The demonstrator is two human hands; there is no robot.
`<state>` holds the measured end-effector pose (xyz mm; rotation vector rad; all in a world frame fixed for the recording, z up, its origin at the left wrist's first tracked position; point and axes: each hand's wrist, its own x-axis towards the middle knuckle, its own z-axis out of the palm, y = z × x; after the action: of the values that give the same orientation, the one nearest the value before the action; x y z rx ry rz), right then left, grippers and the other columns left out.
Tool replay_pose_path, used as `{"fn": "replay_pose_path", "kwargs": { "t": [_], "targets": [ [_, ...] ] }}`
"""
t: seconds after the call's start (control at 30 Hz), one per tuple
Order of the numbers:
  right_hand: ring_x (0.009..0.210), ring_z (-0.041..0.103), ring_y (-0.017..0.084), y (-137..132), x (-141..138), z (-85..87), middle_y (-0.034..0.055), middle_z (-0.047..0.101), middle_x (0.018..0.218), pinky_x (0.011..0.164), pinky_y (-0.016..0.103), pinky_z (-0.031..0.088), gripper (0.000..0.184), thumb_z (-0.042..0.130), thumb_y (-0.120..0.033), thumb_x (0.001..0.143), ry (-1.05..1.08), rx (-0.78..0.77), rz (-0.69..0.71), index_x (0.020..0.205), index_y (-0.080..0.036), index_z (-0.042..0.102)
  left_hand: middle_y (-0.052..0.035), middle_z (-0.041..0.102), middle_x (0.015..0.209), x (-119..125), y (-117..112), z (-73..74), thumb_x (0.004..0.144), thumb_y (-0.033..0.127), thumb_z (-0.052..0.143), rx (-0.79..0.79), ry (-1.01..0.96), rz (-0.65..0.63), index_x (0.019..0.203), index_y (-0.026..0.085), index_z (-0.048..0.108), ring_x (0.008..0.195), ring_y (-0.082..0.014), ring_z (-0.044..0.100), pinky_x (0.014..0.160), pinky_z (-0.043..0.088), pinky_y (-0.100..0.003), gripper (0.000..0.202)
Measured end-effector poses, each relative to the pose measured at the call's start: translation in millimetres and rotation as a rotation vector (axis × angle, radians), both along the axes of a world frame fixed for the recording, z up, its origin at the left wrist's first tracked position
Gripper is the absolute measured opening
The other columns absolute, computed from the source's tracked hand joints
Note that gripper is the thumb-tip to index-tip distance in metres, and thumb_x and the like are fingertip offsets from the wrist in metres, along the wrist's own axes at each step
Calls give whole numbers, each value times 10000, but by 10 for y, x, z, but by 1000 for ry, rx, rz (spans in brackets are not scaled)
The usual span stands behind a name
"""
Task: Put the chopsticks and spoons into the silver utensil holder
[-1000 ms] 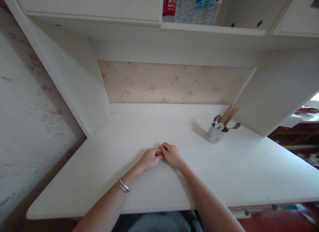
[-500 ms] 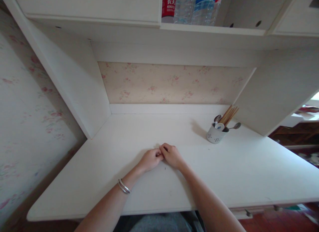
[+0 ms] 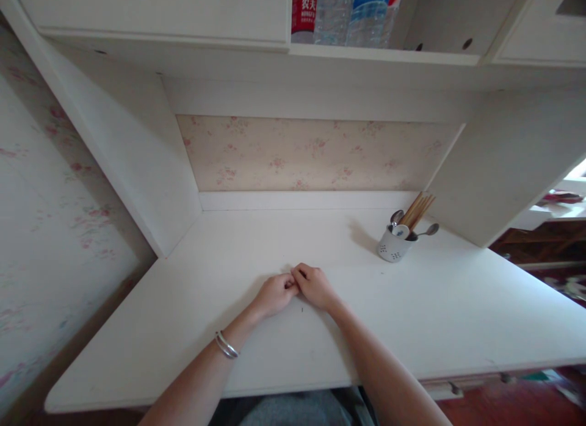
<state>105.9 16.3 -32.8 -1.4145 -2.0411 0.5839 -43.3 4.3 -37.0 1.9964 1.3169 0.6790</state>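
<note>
My left hand (image 3: 275, 293) rests on the white desk (image 3: 256, 346) with its fingers curled in. My right hand (image 3: 314, 284) lies against it, likewise closed, and the fingertips of the two meet. No object shows in either hand, though the palms are turned down out of sight. Two silver bangles (image 3: 226, 345) circle the left wrist. Off to the right stands a white perforated utensil holder (image 3: 392, 248), apart from both hands. It carries wooden chopsticks (image 3: 419, 211), several metal spoons (image 3: 430, 229) and something with a round white end (image 3: 401, 232).
Above the desk runs a white cabinet (image 3: 165, 17), whose open section holds plastic bottles (image 3: 336, 17), one with a red label. White side panels (image 3: 499, 163) bound the desk left and right. Flowered wallpaper (image 3: 297, 154) covers the back.
The view has shifted slightly, so the bottles and the utensil holder appear a little further left. My hands keep the same closed, touching pose.
</note>
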Motion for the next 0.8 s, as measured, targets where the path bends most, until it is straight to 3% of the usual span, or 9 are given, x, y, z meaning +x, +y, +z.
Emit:
{"fn": "replay_pose_path", "kwargs": {
  "t": [0.8],
  "targets": [
    [654, 558, 126, -6, 18, 13, 30, 655, 721, 603, 220, 330, 343, 377, -370, 929, 0, -8, 2, 763, -189, 616, -31, 659, 738, 4, -7, 8, 801, 272, 466, -11, -22, -2, 759, 150, 627, 673, -144, 571, 608, 370, -229, 207]
  ]
}}
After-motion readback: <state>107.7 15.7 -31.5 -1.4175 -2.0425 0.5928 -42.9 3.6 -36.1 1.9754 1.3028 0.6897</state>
